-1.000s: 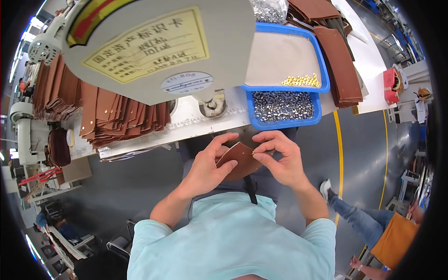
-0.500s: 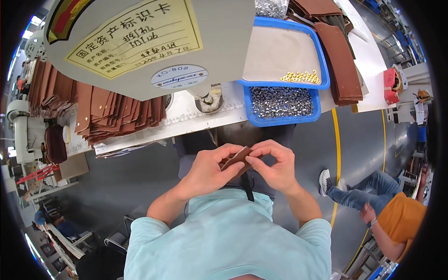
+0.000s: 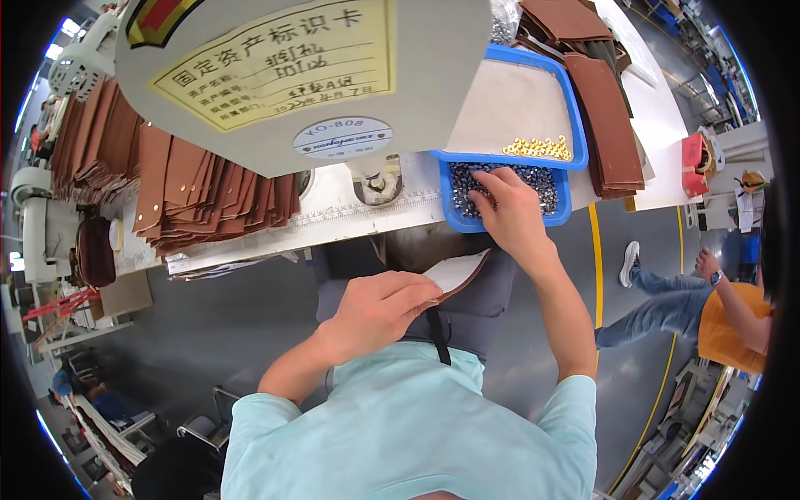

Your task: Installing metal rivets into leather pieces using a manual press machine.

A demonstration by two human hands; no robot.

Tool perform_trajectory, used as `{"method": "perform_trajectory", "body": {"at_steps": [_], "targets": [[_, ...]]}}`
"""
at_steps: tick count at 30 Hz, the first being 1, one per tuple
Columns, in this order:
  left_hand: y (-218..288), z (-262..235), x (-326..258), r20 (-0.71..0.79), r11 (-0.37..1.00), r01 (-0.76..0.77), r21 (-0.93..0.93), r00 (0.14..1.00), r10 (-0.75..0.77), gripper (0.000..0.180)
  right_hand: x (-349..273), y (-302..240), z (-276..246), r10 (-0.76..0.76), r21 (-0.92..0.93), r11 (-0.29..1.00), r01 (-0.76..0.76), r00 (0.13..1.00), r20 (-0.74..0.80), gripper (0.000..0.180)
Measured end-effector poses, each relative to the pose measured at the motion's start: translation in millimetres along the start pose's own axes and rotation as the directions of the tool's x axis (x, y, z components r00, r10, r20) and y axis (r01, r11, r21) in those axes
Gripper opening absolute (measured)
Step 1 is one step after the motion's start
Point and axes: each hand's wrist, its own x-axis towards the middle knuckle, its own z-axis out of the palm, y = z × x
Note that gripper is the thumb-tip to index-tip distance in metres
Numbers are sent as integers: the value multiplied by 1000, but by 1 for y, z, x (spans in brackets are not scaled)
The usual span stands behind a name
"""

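Over my lap, my left hand [image 3: 375, 310] pinches a brown leather piece [image 3: 463, 273] by one end. Its pale underside faces up and its free end curves toward the far right. My right hand [image 3: 512, 212] is at the blue tray of small silvery metal fasteners [image 3: 546, 187], thumb and forefinger apart just over the pieces. I cannot make out any fastener between those fingers. Directly behind it, another blue tray [image 3: 577, 117] holds a small cluster of gold-coloured fasteners [image 3: 537, 148] at its near edge.
A pale machine [image 3: 275, 92] with a yellow label overhangs the white bench [image 3: 333, 221]. Stacked brown leather pieces [image 3: 208, 196] lie at left, more leather strips [image 3: 604, 125] at right. A red box [image 3: 693, 164] stands farther right. Another person in an orange top [image 3: 733, 321] walks nearby.
My right hand has let go of the leather piece and moved forward and right to the fastener tray. My left hand keeps hold, and the pale underside now shows. The other person has moved.
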Motion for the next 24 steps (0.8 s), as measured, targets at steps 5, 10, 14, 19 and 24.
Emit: {"method": "perform_trajectory", "body": {"at_steps": [5,10,14,19,24], "targets": [[-4,-5,-8,-65,995,-82,59,994,86,28,4,16,13,-88,-130,988,88,996,3,13],[-5,-9,-5,-96,974,-206,91,972,214,31,1,13,9,-144,-178,975,135,989,-42,7],[-10,-7,-6,-131,946,-298,128,940,314,25,-10,-8,-8,-72,-4,997,72,988,-138,8],[-9,-8,-4,-121,899,-409,154,895,428,21,-44,-56,-45,47,680,603,-418,869,492,11],[-3,-8,-1,-91,855,-484,186,858,505,21,-50,-68,-51,-134,681,594,-429,782,609,11]]}}
